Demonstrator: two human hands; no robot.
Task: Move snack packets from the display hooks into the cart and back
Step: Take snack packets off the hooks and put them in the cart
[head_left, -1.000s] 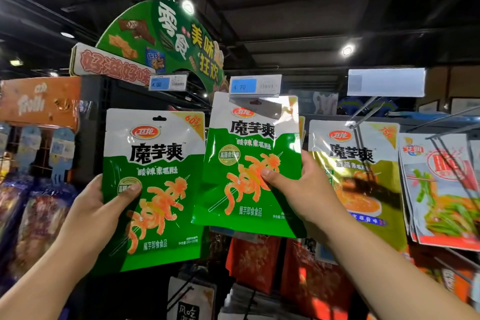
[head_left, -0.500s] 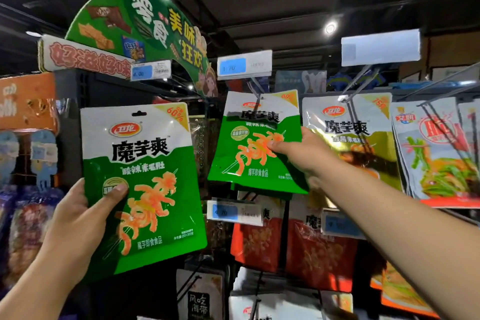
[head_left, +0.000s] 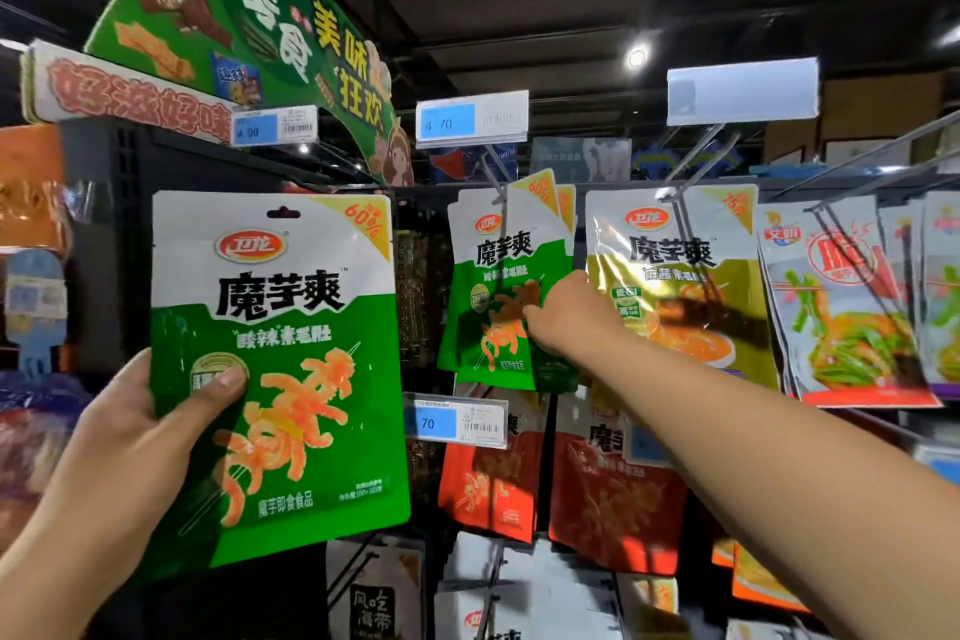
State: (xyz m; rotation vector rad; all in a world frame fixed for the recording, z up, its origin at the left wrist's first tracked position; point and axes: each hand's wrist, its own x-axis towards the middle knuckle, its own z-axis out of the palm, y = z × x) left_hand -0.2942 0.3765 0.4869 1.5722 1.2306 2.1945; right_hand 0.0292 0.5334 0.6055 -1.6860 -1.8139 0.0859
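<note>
Head view: gripped a glossy green-and-white snack packet [head_left: 280,369] in the left hand [head_left: 130,437], thumb flat on its front, fingers curled behind its lower left edge. Held it upright, off the hooks, in front of the dark rack. Pinched, with the outstretched right hand [head_left: 566,317], the right edge of a second green-and-white packet [head_left: 493,276], thumb on its front. Found that packet hanging on a thin metal display hook [head_left: 496,172] under a blue-and-white price tag [head_left: 470,120], with more like it behind. Noted a gold-and-white packet [head_left: 670,276] just beside it on the right and red packets [head_left: 488,478] below.
</note>
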